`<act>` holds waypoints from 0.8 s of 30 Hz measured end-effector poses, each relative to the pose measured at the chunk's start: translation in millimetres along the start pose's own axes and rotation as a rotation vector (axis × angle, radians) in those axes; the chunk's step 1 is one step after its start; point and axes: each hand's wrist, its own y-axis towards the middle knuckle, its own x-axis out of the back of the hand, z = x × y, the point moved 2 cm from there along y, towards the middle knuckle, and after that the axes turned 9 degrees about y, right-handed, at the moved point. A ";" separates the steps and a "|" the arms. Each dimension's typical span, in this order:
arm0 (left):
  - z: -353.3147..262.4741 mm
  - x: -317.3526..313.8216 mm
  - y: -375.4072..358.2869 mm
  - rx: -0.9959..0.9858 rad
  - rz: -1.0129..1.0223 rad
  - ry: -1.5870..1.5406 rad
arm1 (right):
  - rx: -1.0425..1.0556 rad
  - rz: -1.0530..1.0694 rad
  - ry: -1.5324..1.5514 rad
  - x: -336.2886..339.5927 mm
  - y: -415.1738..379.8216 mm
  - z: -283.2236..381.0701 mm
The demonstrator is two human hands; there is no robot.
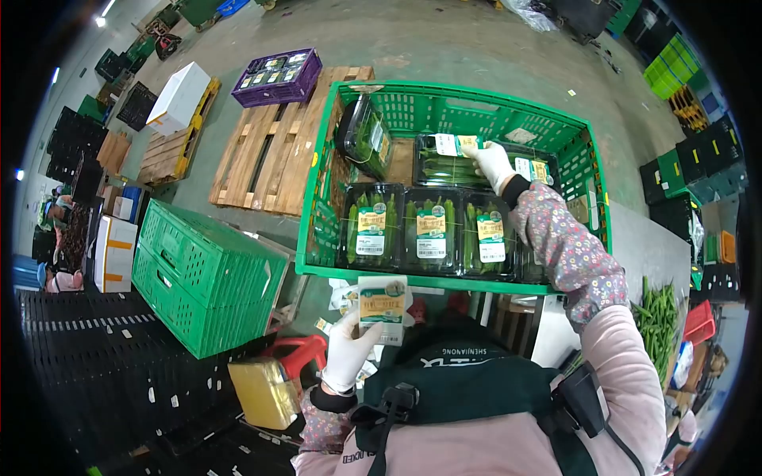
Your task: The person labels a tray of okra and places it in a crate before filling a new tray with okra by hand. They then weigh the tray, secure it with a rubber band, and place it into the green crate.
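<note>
My left hand (348, 357), in a white glove, grips a stack of printed labels (382, 308) below the front rim of the green crate (444, 282). Inside the crate my right hand (495, 165), gloved too, reaches to a back-row clear pack (444, 170) of green pods. Its fingers stretch over the label (458, 144) on that pack, touching it; the palm side is hidden. Three labelled packs (429, 230) lie in the front row, and another pack (367, 141) leans on edge at the left wall. Under my right forearm, more packs (533, 169) are partly covered.
Left of the crate are a wooden pallet (262, 151), a purple crate (278, 78) of packs and stacked green crates (202, 278). A red stool (302, 349) stands near my left arm. Loose green pods (657, 321) are piled on the right.
</note>
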 end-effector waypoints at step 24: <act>-4.9 53.3 13.1 -0.047 -0.365 0.043 | 0.312 0.104 -0.524 42.7 -117.4 84.9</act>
